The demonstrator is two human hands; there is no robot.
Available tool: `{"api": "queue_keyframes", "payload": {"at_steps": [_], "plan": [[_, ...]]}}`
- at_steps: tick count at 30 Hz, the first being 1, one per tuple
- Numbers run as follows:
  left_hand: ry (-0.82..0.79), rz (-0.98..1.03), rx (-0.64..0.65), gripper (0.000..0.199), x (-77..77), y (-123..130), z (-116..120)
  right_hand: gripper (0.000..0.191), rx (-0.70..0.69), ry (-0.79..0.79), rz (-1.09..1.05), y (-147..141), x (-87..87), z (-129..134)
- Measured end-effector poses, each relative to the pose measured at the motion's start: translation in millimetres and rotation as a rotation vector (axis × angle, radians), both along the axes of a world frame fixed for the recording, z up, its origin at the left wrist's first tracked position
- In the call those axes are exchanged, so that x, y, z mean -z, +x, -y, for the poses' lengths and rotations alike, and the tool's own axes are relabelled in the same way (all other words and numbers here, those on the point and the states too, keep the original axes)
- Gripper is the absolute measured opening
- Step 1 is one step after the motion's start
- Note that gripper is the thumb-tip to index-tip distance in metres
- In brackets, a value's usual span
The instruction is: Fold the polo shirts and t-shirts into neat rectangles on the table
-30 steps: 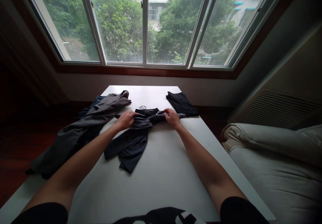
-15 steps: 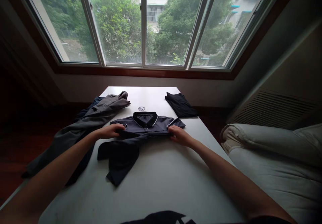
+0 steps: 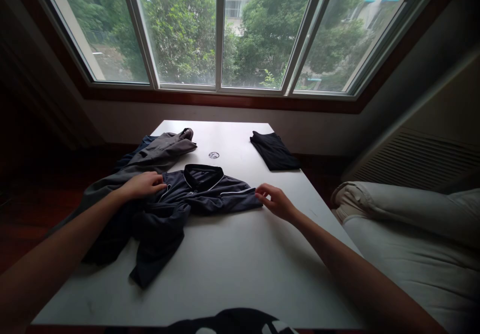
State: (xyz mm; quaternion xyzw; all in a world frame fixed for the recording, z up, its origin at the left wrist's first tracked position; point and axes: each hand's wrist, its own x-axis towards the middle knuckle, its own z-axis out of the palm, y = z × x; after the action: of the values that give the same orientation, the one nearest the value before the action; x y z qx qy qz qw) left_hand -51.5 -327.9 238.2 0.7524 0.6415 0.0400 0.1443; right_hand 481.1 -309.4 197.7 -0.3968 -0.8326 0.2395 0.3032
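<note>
A dark polo shirt (image 3: 202, 194) with white piping lies on the white table (image 3: 232, 274), its collar toward the window. Its lower part is bunched at the left, with one piece trailing toward the near side. My left hand (image 3: 144, 184) is closed on the shirt near its left shoulder; the fingertips are partly hidden. At the other side, my right hand (image 3: 275, 201) has its fingers curled at the end of the outstretched right sleeve, pinching its edge.
Grey and navy garments (image 3: 161, 149) lie along the table's left side and hang over its edge. A folded black garment (image 3: 275, 151) rests at the back right. A small round mark (image 3: 213, 155) shows near the back. Beige cushions (image 3: 405, 234) are at the right, beyond the table.
The shirt has shifted left, and its right sleeve is now stretched out. My left hand has moved left and up, my right hand slightly right. The view has tilted down a little.
</note>
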Motion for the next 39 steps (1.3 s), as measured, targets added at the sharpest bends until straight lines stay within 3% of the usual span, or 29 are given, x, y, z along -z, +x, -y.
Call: {"api": "queue_keyframes", "payload": {"at_steps": [2, 5, 8, 11, 14, 16, 18, 19, 21, 24, 27, 30, 33, 36, 39], "plan": [[0.130, -0.182, -0.072, 0.059, 14.3, 8, -15, 0.021, -0.045, 0.006, -0.061, -33, -3.5, -8], [0.140, -0.355, -0.178, 0.068, 30.4, 16, -30, 0.037, -0.127, 0.007, 0.001, -65, -4.6, -15], [0.075, -0.362, -0.242, 0.059, 40.2, 15, -37, 0.052, -0.198, -0.029, 0.140, -75, -2.4, -10], [0.031, -0.262, -0.236, 0.043, 46.0, 5, -37, 0.033, -0.279, -0.130, 0.179, -65, -4.4, 1], [0.116, -0.158, -0.230, 0.040, 49.3, -10, -37, 0.018, -0.480, -0.290, 0.148, -38, -17.6, 9], [0.133, -0.023, -0.264, 0.035, 50.4, -17, -37, 0.022, -0.640, -0.451, 0.192, -15, -30.0, 9], [0.137, 0.173, -0.326, 0.030, 50.6, -18, -37, 0.034, -0.692, -0.637, 0.276, 6, -39.5, 7], [0.141, 0.270, -0.364, 0.029, 50.4, -16, -37, 0.042, -0.638, -0.704, 0.309, 15, -41.7, 5], [0.152, 0.387, -0.427, 0.028, 49.2, -9, -38, 0.053, -0.378, -0.702, 0.339, 23, -40.3, 1], [0.165, 0.318, -0.408, 0.027, 45.8, 8, -36, 0.051, 0.107, -0.374, 0.367, 15, -28.3, -6], [0.178, 0.081, -0.332, 0.049, 42.6, 26, -35, 0.037, 0.388, -0.060, 0.445, -8, -14.8, -11], [0.106, -0.159, -0.360, 0.071, 41.2, 34, -37, 0.039, 0.452, 0.064, 0.552, -27, -3.6, -14], [-0.006, -0.245, -0.327, 0.057, 40.4, 30, -41, 0.039, 0.445, 0.084, 0.643, -32, 6.8, -14], [-0.078, -0.233, -0.210, 0.038, 38.0, 21, -45, 0.016, 0.396, 0.048, 0.609, -25, 13.7, -14], [-0.074, -0.247, -0.166, 0.052, 32.8, 14, -46, 0.007, 0.304, -0.090, 0.407, -16, 11.5, -16]]}}
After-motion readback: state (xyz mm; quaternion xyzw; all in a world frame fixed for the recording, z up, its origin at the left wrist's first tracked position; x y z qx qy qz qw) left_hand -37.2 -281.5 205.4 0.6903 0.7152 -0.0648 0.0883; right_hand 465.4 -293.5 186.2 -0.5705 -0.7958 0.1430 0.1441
